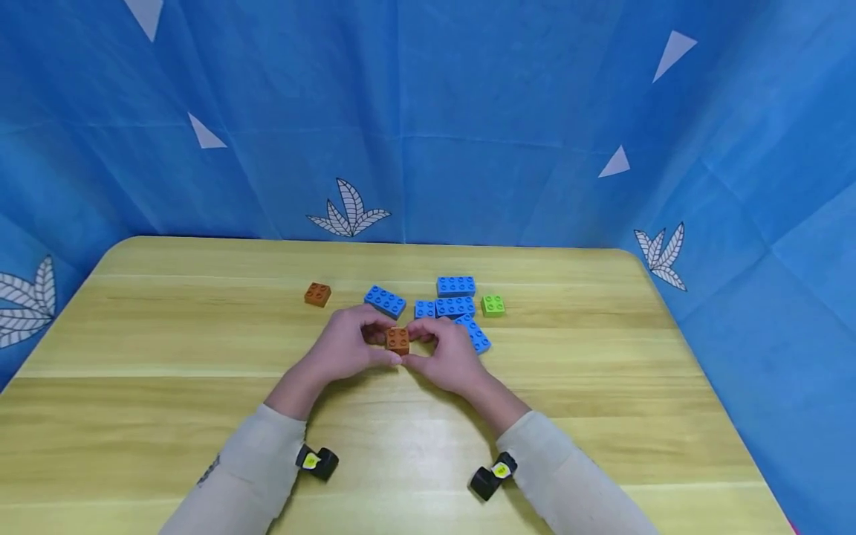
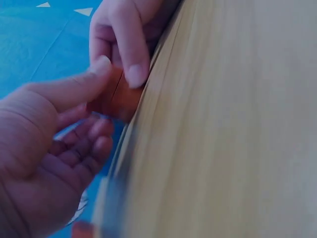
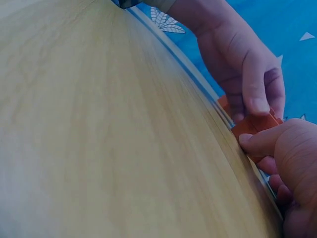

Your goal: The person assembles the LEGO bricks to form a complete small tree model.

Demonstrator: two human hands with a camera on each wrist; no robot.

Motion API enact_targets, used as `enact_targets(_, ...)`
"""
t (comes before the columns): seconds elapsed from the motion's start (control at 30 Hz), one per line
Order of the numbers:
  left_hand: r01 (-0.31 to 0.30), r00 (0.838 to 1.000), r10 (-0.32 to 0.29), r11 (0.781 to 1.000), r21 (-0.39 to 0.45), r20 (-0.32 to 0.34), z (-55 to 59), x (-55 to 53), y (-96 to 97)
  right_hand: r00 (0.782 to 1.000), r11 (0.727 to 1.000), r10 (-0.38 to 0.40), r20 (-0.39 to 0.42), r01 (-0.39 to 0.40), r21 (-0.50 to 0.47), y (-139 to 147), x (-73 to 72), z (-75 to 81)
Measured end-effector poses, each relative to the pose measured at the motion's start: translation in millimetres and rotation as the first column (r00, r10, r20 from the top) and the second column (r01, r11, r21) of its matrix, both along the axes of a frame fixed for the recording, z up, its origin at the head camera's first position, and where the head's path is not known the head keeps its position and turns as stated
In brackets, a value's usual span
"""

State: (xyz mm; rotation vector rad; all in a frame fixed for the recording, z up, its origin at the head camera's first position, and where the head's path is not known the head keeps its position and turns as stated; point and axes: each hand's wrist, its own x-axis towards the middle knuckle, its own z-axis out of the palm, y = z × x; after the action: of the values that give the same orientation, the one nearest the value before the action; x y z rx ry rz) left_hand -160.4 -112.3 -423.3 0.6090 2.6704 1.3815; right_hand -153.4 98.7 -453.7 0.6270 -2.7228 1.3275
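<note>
Orange-brown bricks [image 1: 397,340]; blue bricks [image 1: 456,306]; lime brick [image 1: 493,305]; white-triangled blue curtain [image 1: 468,186].

Table [image 1: 602,364]: pale yellow, wood-grained top, far corners rounded, with a soft reflection near its front middle. Blue cloth [image 1: 495,96] stands beyond the far edge and along both sides; creases and vertical folds noted. Four pale triangles are printed on it in the head view, two left and two right. Three white leaf motifs observed: a centre motif [image 1: 351,204] just above the table's far edge, a right motif [image 1: 662,256] beside the far right corner, and a left motif [image 1: 27,301] (cut off by the frame).
</note>
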Motion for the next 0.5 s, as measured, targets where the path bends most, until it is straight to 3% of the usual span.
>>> enact_targets(0.13, -0.054, 0.998, 0.055, 0.998, 0.008, -0.008, 8.0, -4.5, -15.7, 1.000, 1.000, -0.003, 0.009, 0.003, -0.004, -0.5, 1.1, -1.1)
enact_targets(0.27, -0.132, 0.989, 0.134, 0.990, 0.046, -0.063, 12.6, -14.1, -38.1, 1.000, 1.000, -0.011, 0.010, 0.011, -0.010, -1.1, 1.4, -1.5)
enact_targets(0.5, -0.242, 0.966, 0.245, 0.969, 0.041, -0.086, 10.7, -30.5, -70.3, 1.000, 0.998, -0.002, 0.010, 0.002, -0.060, -2.1, 2.3, -2.1)
